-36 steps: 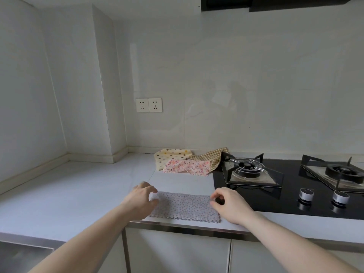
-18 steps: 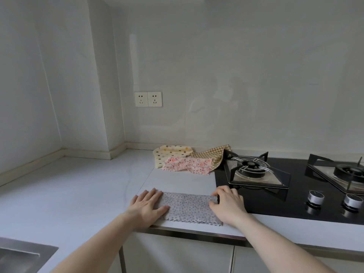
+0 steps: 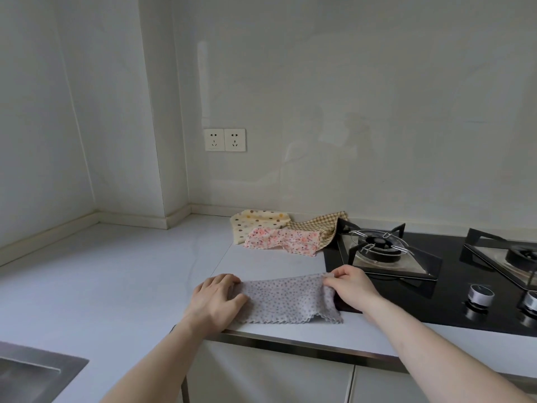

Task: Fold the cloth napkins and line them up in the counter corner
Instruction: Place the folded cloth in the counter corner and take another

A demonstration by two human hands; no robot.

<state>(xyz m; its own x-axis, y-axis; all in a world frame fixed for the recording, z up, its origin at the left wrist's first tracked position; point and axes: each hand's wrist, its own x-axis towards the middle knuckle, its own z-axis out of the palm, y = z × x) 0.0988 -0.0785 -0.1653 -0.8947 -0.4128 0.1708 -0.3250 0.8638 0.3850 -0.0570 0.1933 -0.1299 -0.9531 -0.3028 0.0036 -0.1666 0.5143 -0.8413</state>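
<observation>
The white tabletop (image 3: 122, 274) runs from the far left corner, where the two walls meet, along to a black gas hob (image 3: 436, 274) on the right, and a steel sink (image 3: 35, 373) shows at the near left edge. Against the far wall, just left of the hob, three unfolded napkins lie in a loose overlapping heap: a cream spotted napkin (image 3: 255, 223), a tan checked napkin (image 3: 322, 226) whose right end touches the hob's pan support, and a pink floral napkin (image 3: 282, 239) lying nearest. At the near edge of the tabletop lies the grey dotted napkin (image 3: 287, 298), already folded into a long strip whose long axis runs left to right, its right end overlapping the hob's near left corner. The left hand (image 3: 216, 301) rests on the strip's left end with fingers curled round it, pinning it down. The right hand (image 3: 351, 286) pinches the strip's far right corner between thumb and fingertips and has that end raised a little off the surface. By my reading, the next fold turns on this: the free end sits under the right hand, so it would travel leftward along the strip's length to meet the pinned end. The corner for lining up lies well apart, far and to the left, nearer the left hand.
</observation>
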